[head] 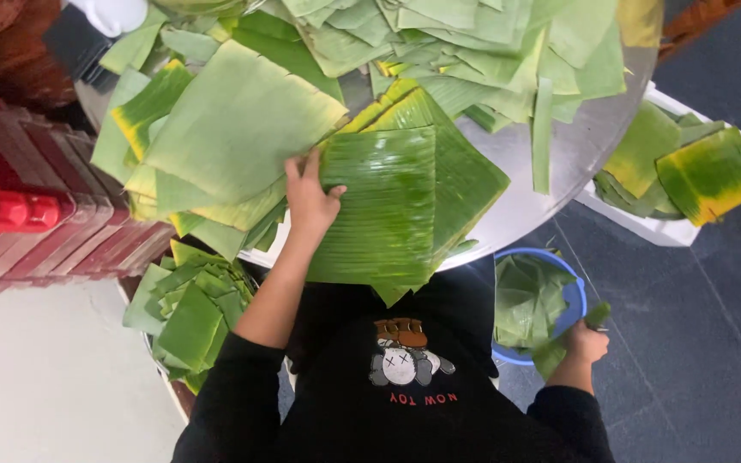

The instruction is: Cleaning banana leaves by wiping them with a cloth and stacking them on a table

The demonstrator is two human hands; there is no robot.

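left hand (309, 199): fingers spread flat on glossy leaf stack (388, 201), stack just right of fingers, long axis toward body | right hand (585, 343): closed around leaf strip (559, 347) over blue basin (578, 296), well apart

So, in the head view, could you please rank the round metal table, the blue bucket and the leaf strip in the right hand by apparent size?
1. Table
2. Bucket
3. Strip, though nearer the camera

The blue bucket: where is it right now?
In the head view, the blue bucket sits on the floor at lower right, below the round table's edge. It holds leaf scraps, and the right hand holds a leaf strip beside its rim.
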